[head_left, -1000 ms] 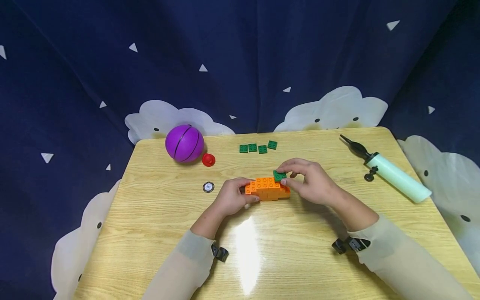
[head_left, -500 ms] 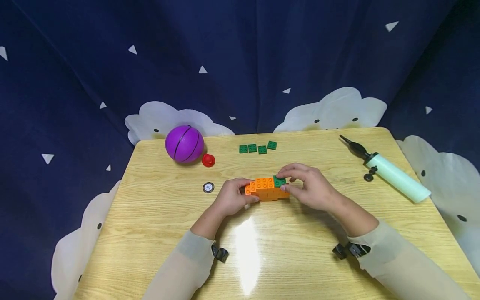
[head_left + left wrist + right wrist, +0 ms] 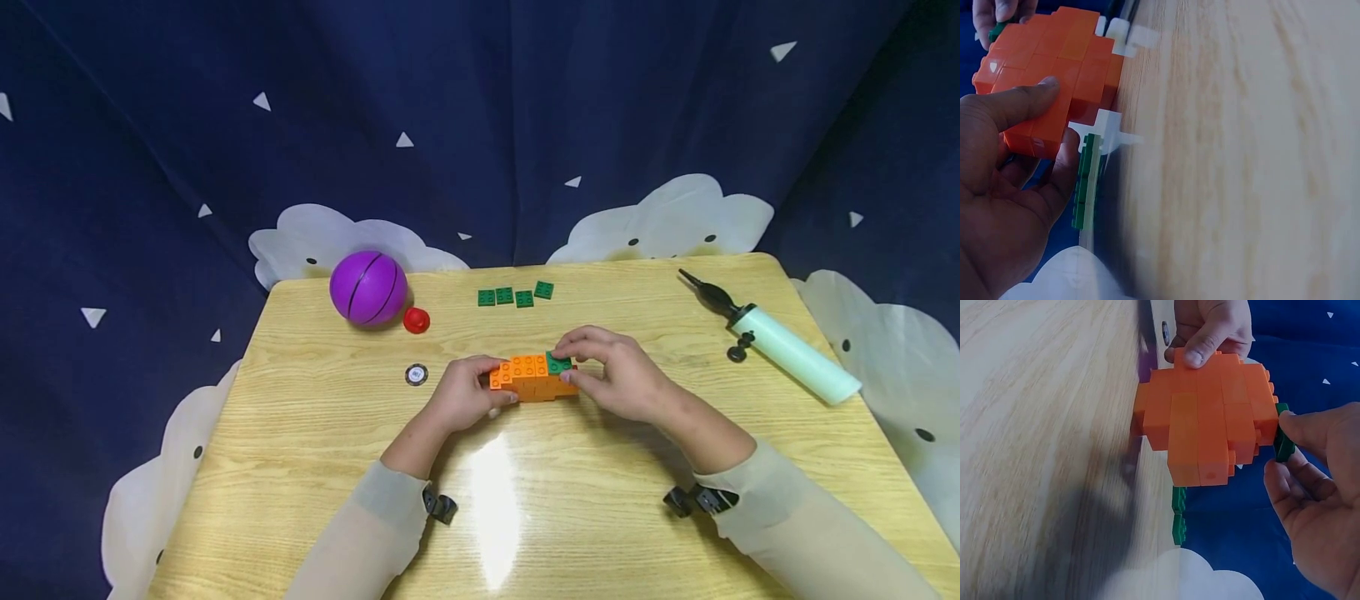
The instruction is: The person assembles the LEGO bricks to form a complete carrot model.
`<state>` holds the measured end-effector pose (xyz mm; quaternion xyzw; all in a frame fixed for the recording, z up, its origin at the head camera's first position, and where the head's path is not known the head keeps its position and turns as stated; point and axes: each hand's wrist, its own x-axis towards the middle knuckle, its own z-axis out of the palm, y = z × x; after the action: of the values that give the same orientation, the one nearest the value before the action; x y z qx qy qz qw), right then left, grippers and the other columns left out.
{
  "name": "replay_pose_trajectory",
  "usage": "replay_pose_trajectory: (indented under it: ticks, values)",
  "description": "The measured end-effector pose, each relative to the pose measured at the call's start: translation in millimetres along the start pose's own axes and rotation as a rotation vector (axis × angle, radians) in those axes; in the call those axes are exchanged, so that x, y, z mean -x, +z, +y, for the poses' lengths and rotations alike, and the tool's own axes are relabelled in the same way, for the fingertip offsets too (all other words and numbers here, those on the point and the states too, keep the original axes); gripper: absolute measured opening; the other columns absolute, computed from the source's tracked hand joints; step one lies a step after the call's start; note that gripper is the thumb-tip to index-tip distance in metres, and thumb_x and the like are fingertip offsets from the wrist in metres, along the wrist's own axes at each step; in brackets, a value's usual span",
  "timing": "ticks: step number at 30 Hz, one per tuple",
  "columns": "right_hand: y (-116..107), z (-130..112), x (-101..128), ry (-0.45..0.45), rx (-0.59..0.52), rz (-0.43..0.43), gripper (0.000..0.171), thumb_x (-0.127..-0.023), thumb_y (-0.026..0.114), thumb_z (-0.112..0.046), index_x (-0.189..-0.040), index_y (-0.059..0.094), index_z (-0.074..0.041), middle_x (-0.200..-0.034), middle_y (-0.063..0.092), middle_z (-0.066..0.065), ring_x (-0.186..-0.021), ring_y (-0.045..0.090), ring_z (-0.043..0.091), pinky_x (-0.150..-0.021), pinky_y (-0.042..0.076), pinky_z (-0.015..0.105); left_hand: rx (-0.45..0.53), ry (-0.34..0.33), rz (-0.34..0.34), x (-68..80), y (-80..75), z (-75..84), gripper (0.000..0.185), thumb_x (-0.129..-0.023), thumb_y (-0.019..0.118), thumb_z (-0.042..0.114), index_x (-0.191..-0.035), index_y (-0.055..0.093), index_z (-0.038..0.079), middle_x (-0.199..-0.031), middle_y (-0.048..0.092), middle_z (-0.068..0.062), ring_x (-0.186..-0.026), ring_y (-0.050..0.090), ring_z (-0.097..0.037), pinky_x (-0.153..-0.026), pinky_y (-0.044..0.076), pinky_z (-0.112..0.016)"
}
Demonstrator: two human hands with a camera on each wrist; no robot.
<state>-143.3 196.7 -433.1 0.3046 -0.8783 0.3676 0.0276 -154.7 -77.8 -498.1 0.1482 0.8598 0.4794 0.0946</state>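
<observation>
An orange block build of several joined toy bricks stands near the middle of the table, studs up. My left hand grips its left end, thumb across the near face, as the left wrist view also shows. At the right end of its top sits a flat green toy brick. My right hand pinches this green brick between thumb and fingers. In the right wrist view it lies against the studded side of the orange build. Its underside is hidden.
Several loose green bricks lie at the back of the wooden table. A purple ball, a red hat-shaped piece and a round chip are at left. A pale green pump and a small black piece lie at right.
The green brick in my right hand has gone from slightly raised and tilted to flat on the orange build's right end. My left hand has kept its grip in place.
</observation>
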Motion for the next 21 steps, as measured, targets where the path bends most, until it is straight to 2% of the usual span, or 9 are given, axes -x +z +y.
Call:
replay_pose_trajectory:
  ticks: [2, 4, 8, 10, 21]
  values:
    - [-0.3, -0.3, -0.3, 0.007, -0.004, -0.003, 0.025, -0.094, 0.079, -0.013, -0.119, 0.077, -0.016, -0.125, 0.066, 0.000, -0.107, 0.067, 0.021, -0.067, 0.055, 0.035, -0.002, 0.003, 0.001, -0.1, -0.2, 0.3, 0.046, -0.082, 0.090, 0.017, -0.124, 0.075, 0.007, -0.119, 0.073, -0.003, -0.102, 0.067, -0.016, -0.089, 0.057, -0.033]
    - [-0.7, 0.3, -0.8, 0.010, -0.006, -0.011, 0.025, -0.094, 0.079, -0.013, -0.119, 0.076, -0.016, -0.125, 0.066, -0.001, -0.105, 0.067, 0.022, -0.068, 0.056, 0.034, -0.003, 0.005, 0.000, 0.1, -0.4, 0.5, 0.045, -0.082, 0.090, 0.017, -0.124, 0.075, 0.008, -0.119, 0.073, -0.003, -0.101, 0.067, -0.015, -0.088, 0.057, -0.034]
    - [-3.1, 2.5, -2.5, -0.012, -0.011, -0.025, 0.027, -0.092, 0.080, -0.011, -0.119, 0.075, -0.015, -0.124, 0.067, -0.001, -0.107, 0.067, 0.022, -0.083, 0.059, 0.042, 0.002, 0.007, -0.001, 0.2, -0.8, 0.8, 0.044, -0.082, 0.089, 0.017, -0.123, 0.076, 0.009, -0.117, 0.073, -0.002, -0.100, 0.067, -0.015, -0.087, 0.057, -0.034]
    - [-5.0, 3.3, -3.8, -0.024, -0.019, -0.030, 0.028, -0.092, 0.081, -0.012, -0.119, 0.075, -0.014, -0.123, 0.068, -0.001, -0.109, 0.067, 0.021, -0.086, 0.059, 0.042, 0.005, 0.007, -0.002, 0.0, -0.8, 0.8, 0.044, -0.082, 0.090, 0.017, -0.123, 0.076, 0.009, -0.117, 0.073, -0.002, -0.100, 0.067, -0.015, -0.088, 0.057, -0.033]
    - [-8.7, 12.6, -14.7, -0.015, -0.033, 0.033, 0.026, -0.096, 0.076, -0.016, -0.122, 0.072, -0.011, -0.123, 0.069, 0.002, -0.097, 0.066, 0.016, -0.081, 0.058, 0.043, 0.007, 0.009, -0.008, -0.7, -0.8, -0.3, 0.044, -0.082, 0.090, 0.018, -0.123, 0.076, 0.009, -0.118, 0.073, -0.001, -0.101, 0.067, -0.014, -0.088, 0.057, -0.033]
